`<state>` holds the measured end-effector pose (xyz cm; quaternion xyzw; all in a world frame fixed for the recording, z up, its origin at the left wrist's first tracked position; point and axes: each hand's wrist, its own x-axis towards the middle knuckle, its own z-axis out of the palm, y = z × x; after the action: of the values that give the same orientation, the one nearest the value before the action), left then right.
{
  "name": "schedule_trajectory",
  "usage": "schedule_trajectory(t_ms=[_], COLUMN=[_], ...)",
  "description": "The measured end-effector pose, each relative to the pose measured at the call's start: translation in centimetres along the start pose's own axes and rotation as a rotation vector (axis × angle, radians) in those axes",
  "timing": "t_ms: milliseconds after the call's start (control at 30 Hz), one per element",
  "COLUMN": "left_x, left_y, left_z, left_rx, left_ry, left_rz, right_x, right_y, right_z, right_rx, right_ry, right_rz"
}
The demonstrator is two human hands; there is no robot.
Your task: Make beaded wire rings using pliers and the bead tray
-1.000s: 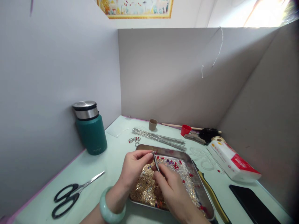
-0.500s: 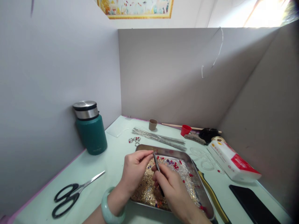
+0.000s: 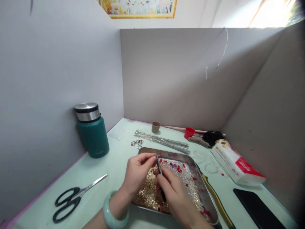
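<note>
Over a metal tray (image 3: 207, 194) of gold, clear and red beads (image 3: 149, 190), both hands meet near its back left part. My left hand (image 3: 138, 170), with a pale green bangle on the wrist, pinches something too small to make out between thumb and forefinger. Dark tweezers (image 3: 159, 165) are gripped in my right hand (image 3: 172, 187), their tips touching the spot at my left fingertips. Behind the tray lie a bundle of thin silver wires (image 3: 162, 141) and a small beaded wire piece (image 3: 137, 143).
Black-handled scissors (image 3: 76, 198) and a green bottle (image 3: 92, 133) stand or lie at left. Beyond the tray are a brown cup (image 3: 156, 127) and red cup (image 3: 189, 133). At right are yellow-black pliers handles (image 3: 218, 203), a tissue pack (image 3: 238, 163) and a black phone (image 3: 259, 208).
</note>
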<state>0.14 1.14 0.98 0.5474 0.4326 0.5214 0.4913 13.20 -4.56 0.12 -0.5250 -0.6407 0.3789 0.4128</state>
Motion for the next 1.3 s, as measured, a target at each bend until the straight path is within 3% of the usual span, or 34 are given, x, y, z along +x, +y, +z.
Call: schedule_trajectory(t_ms=[133,267,633,800,1100,1300], left_x=[0.1,0.4,0.4,0.2,0.1,-0.1], left_y=[-0.1,-0.6,-0.3,0.0,0.3,0.5], left_z=[-0.2,-0.4,-0.5,-0.4,-0.4,-0.3], left_rx=[-0.207,-0.302,-0.282,-0.192,-0.083,-0.043], left_ry=[-0.080,-0.131,-0.132,-0.084,-0.016,0.008], left_rz=[-0.108,-0.130,-0.125,-0.076,-0.009,0.011], right_x=[0.1,0.1,0.1,0.0,0.0,0.1], right_y=[0.1,-0.2,-0.4,-0.5,-0.4,-0.5], right_z=[0.0,0.0,-0.3,-0.2,-0.5,-0.5], right_rx=[0.272,0.357,0.579,0.510,0.109,0.073], right_ry=[-0.067,-0.084,-0.145,-0.129,-0.020,-0.004], right_rz=[0.083,0.104,0.168,0.169,0.041,0.006])
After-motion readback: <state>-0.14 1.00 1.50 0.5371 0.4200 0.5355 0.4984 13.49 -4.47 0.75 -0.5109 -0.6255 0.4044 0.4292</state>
